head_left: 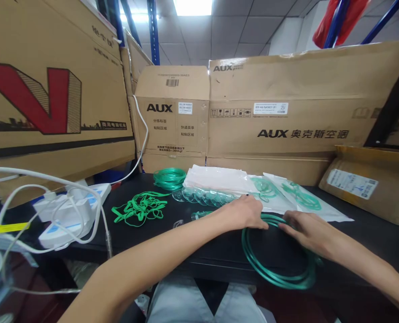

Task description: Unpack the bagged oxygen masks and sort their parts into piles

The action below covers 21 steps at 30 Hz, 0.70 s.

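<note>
A coil of green clear tubing hangs partly over the front edge of the black table. My left hand is closed on the upper left of its loops, thumb and fingers pressed together. At the upper right of the same coil, my right hand has its fingers wrapped round the tubing. Just behind my left hand lies a row of clear plastic cup-shaped pieces. Beyond them is a stack of white packets. To its right are white pouches with green tubing on them.
Green elastic straps lie tangled at the left, near another green tubing coil. A white power strip with cables crowds the left edge. Cardboard boxes wall the back, and a brown parcel sits at the right.
</note>
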Each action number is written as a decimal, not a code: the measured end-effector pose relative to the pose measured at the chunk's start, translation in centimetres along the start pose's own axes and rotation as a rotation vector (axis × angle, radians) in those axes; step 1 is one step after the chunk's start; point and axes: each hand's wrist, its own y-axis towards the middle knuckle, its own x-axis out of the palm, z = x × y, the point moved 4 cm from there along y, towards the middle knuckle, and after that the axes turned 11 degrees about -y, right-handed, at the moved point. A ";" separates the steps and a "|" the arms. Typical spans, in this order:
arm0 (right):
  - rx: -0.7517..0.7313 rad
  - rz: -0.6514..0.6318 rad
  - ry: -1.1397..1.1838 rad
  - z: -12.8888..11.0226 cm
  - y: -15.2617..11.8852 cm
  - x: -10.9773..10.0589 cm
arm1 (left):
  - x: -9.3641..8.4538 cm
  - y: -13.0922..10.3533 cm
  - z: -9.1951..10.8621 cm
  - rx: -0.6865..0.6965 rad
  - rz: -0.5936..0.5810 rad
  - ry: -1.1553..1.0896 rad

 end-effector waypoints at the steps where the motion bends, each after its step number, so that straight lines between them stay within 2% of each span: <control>1: -0.007 0.008 0.010 -0.3 -0.1 0.2 | 0.0 -0.2 0.1 0.009 -0.007 -0.009; 5: -0.030 0.083 0.076 -1.2 -0.2 -0.1 | -0.1 -0.9 0.6 0.059 -0.006 -0.060; 8: 0.054 0.076 0.212 -1.2 0.3 -1.5 | -0.7 -1.3 0.6 0.080 0.055 -0.104; 13: 0.248 0.155 0.555 -1.9 1.2 -5.5 | -4.0 -2.7 -0.1 0.207 0.280 -0.229; 15: 0.287 0.155 0.755 -2.8 1.6 -6.6 | -5.8 -3.6 -1.1 0.234 0.387 -0.283; 18: 0.304 0.033 1.139 -5.0 3.1 -7.2 | -8.3 -5.1 -4.1 0.127 0.524 -0.343; 21: 0.160 -0.151 1.448 -8.3 5.7 -7.5 | -10.6 -6.6 -8.3 -0.010 0.632 -0.363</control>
